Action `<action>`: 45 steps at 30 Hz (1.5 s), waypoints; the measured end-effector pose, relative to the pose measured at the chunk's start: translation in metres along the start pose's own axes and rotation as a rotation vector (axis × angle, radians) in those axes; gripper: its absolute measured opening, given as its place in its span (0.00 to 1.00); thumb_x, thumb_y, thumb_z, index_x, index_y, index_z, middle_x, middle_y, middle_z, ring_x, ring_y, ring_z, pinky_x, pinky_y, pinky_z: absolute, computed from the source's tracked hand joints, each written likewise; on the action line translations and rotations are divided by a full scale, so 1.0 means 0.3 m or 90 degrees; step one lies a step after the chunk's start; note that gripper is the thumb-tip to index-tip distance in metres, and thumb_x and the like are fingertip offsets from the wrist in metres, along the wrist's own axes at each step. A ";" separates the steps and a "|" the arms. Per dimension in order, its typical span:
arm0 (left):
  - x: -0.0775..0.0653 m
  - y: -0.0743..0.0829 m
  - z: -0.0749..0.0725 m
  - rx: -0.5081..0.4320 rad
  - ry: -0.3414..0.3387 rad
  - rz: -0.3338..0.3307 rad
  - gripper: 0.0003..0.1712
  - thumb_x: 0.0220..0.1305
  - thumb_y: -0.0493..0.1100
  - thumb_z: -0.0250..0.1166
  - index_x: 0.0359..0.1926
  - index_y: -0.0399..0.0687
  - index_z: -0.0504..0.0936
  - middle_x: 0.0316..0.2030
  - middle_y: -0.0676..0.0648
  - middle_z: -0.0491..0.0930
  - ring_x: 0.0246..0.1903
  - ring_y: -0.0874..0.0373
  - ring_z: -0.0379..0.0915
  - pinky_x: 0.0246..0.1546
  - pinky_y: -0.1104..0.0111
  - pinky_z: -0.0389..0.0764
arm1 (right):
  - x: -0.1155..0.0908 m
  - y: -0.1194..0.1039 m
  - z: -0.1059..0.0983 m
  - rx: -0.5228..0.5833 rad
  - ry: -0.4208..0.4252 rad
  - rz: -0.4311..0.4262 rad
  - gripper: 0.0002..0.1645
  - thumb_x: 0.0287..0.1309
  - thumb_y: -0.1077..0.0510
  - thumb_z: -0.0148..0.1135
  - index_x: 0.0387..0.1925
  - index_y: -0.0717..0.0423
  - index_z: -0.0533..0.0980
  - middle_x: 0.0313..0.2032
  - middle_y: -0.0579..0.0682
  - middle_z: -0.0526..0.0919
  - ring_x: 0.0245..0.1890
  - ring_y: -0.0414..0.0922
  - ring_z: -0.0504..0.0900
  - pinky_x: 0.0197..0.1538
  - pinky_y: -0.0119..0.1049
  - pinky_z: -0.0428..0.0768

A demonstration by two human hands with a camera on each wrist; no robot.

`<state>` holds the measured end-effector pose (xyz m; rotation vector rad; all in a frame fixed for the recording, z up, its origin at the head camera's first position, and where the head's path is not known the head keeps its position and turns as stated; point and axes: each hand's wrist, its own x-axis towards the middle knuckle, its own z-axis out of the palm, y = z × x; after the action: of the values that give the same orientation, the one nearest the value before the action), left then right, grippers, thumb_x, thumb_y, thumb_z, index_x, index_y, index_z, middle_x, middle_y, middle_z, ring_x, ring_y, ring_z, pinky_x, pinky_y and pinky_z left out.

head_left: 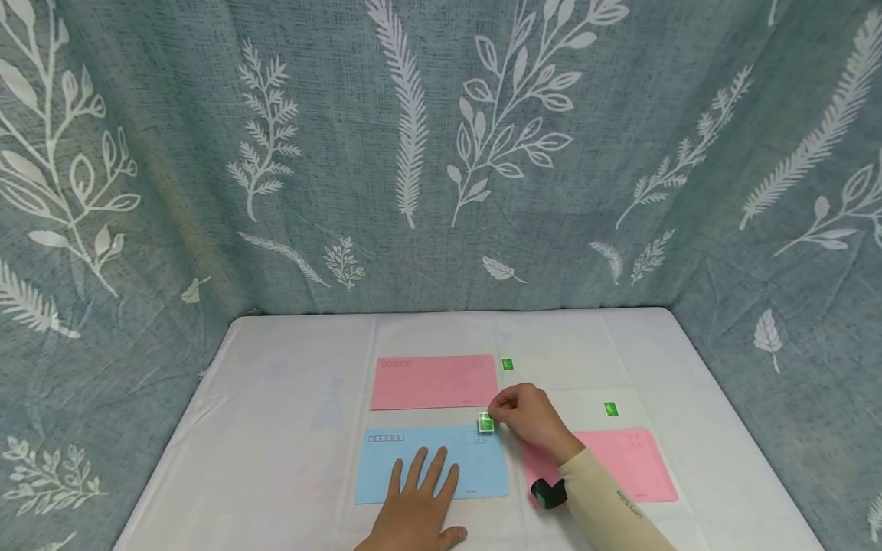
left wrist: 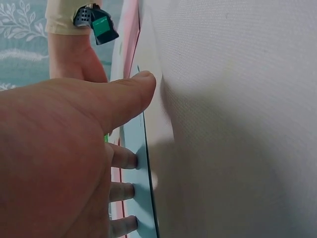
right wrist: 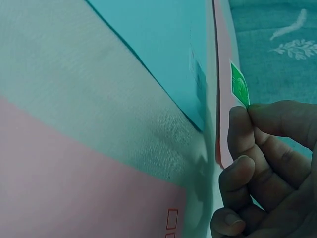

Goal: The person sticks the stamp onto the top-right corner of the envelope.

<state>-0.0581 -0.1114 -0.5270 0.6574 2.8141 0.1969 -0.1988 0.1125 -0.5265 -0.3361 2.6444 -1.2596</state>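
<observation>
Presently, the right hand (head_left: 532,417) pinches the stamp (head_left: 485,422) above the upper-right corner of the blue envelope (head_left: 478,471); the left hand (head_left: 416,501) rests spread-fingered lower leftward.

A white-edged green stamp (head_left: 485,422) stands out against a light-blue envelope (head_left: 482,471) printed with small boxes on a white counter (head_left: 276,428). One pink envelope (head_left: 434,383) lies nearer the far edge, another pink envelope (head_left: 641,467) toward the right edge; white leaf sprigs pattern the grey-teal curtain (head_left: 331,153) beyond.

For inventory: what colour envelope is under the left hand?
The envelope is light blue, clearest in head view.
</observation>
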 end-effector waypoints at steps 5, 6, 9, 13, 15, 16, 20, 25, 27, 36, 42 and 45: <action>-0.003 0.004 -0.006 -0.010 -0.017 -0.009 0.48 0.65 0.72 0.58 0.76 0.51 0.65 0.78 0.42 0.53 0.75 0.37 0.48 0.67 0.35 0.56 | -0.003 -0.003 0.008 0.005 -0.001 0.014 0.04 0.60 0.59 0.69 0.30 0.53 0.86 0.24 0.41 0.82 0.28 0.40 0.77 0.34 0.36 0.76; -0.004 0.005 -0.007 -0.013 -0.017 -0.009 0.47 0.65 0.72 0.58 0.76 0.51 0.65 0.78 0.42 0.53 0.75 0.37 0.48 0.67 0.35 0.55 | -0.002 -0.003 0.009 0.006 -0.002 0.013 0.04 0.60 0.59 0.69 0.29 0.53 0.86 0.24 0.41 0.82 0.28 0.40 0.77 0.33 0.36 0.76; -0.004 0.004 -0.011 -0.009 -0.012 -0.007 0.47 0.65 0.72 0.58 0.76 0.50 0.65 0.77 0.42 0.54 0.75 0.36 0.48 0.66 0.35 0.56 | -0.001 -0.005 0.015 0.009 -0.007 0.005 0.05 0.60 0.60 0.69 0.29 0.53 0.86 0.23 0.41 0.82 0.27 0.41 0.76 0.32 0.35 0.75; -0.004 0.004 -0.011 0.000 -0.009 -0.010 0.48 0.65 0.73 0.59 0.75 0.50 0.65 0.77 0.42 0.55 0.74 0.36 0.49 0.65 0.35 0.58 | 0.003 -0.008 0.021 0.005 -0.010 -0.005 0.06 0.60 0.60 0.69 0.28 0.52 0.87 0.23 0.41 0.82 0.27 0.41 0.76 0.32 0.36 0.75; -0.004 0.005 -0.011 0.002 -0.008 -0.011 0.48 0.64 0.73 0.59 0.75 0.50 0.65 0.77 0.42 0.55 0.74 0.36 0.50 0.65 0.35 0.58 | 0.003 -0.011 0.024 0.001 -0.010 -0.007 0.05 0.60 0.59 0.69 0.28 0.52 0.87 0.23 0.40 0.82 0.27 0.41 0.76 0.33 0.36 0.75; -0.003 0.005 -0.010 0.003 -0.007 -0.012 0.48 0.64 0.73 0.59 0.75 0.50 0.65 0.77 0.42 0.55 0.74 0.36 0.50 0.65 0.35 0.58 | 0.002 -0.012 0.025 0.000 -0.010 -0.006 0.05 0.60 0.59 0.69 0.29 0.52 0.87 0.23 0.40 0.82 0.28 0.41 0.76 0.33 0.36 0.75; -0.003 0.005 -0.012 0.000 -0.004 -0.011 0.48 0.64 0.73 0.60 0.75 0.50 0.66 0.77 0.41 0.56 0.74 0.36 0.50 0.65 0.35 0.58 | -0.001 -0.015 0.029 0.007 -0.010 0.004 0.04 0.59 0.60 0.70 0.29 0.53 0.87 0.24 0.41 0.81 0.28 0.41 0.76 0.32 0.37 0.75; -0.006 0.004 -0.010 -0.014 0.002 -0.013 0.49 0.64 0.72 0.59 0.76 0.50 0.64 0.77 0.41 0.56 0.74 0.35 0.50 0.65 0.34 0.57 | -0.003 -0.009 0.039 0.017 -0.008 0.012 0.05 0.60 0.59 0.69 0.29 0.53 0.87 0.24 0.42 0.81 0.28 0.42 0.76 0.32 0.37 0.75; -0.007 0.005 -0.011 -0.017 0.006 -0.013 0.50 0.64 0.72 0.59 0.77 0.49 0.63 0.76 0.41 0.56 0.74 0.35 0.50 0.65 0.33 0.57 | -0.003 -0.007 0.043 0.018 -0.005 0.008 0.05 0.60 0.59 0.69 0.29 0.53 0.87 0.24 0.42 0.81 0.28 0.42 0.76 0.32 0.37 0.75; 0.009 0.011 -0.013 -0.016 -0.016 -0.025 0.51 0.63 0.73 0.59 0.77 0.50 0.63 0.76 0.40 0.56 0.74 0.35 0.49 0.65 0.33 0.56 | -0.001 -0.016 0.058 0.003 -0.003 -0.017 0.05 0.60 0.61 0.69 0.28 0.53 0.86 0.23 0.41 0.81 0.27 0.41 0.76 0.32 0.36 0.75; 0.015 0.017 -0.021 -0.037 -0.036 -0.034 0.51 0.63 0.73 0.61 0.76 0.48 0.64 0.76 0.40 0.56 0.74 0.35 0.48 0.65 0.32 0.55 | -0.011 -0.028 0.063 0.010 -0.013 -0.002 0.05 0.61 0.60 0.69 0.29 0.53 0.86 0.24 0.41 0.82 0.28 0.41 0.76 0.34 0.36 0.76; 0.022 0.020 -0.024 -0.030 -0.045 -0.040 0.52 0.62 0.74 0.61 0.76 0.50 0.64 0.76 0.40 0.56 0.74 0.35 0.48 0.65 0.33 0.55 | -0.016 -0.030 0.069 0.012 -0.016 -0.004 0.05 0.61 0.59 0.69 0.29 0.53 0.86 0.23 0.41 0.82 0.28 0.41 0.76 0.33 0.36 0.76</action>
<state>-0.0633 -0.1036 -0.5202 0.5540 2.7491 0.2222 -0.1877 0.0932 -0.5318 -0.3557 2.6109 -1.2743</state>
